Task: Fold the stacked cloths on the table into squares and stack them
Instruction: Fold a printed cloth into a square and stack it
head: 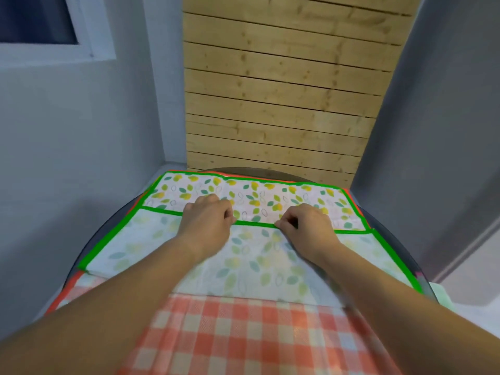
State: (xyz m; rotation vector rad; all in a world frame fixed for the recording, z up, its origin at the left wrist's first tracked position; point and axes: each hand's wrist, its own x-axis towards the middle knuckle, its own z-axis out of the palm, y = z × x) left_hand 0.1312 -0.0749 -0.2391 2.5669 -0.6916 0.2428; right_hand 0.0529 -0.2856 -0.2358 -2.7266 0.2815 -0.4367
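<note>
A: Nearest the camera?
B: Checked cloth (243, 336), orange and white, lying under the leaf cloth (243, 255) and sticking out on its near side. Not folded as far as I can see.
A: Leaf cloth itself?
B: Top of the pile on the round desk (392, 234). Near half is turned over, pale back side up, green hem (254, 224) lying across the printed half. Looks like a first fold, short of the far edge.
A: Hands?
B: Left hand (209, 216) and right hand (305, 223) both closed, fingers curled, pinching that hem, apart from each other.
A: Progress?
B: Early, I'd say. No finished square or stack in view. Leaf cloth needs more folds, then the checked one; an orange edge (351, 198) just beyond the leaf cloth could be the checked cloth or another.
A: Beyond that?
B: Wood slat wall (284, 90).
</note>
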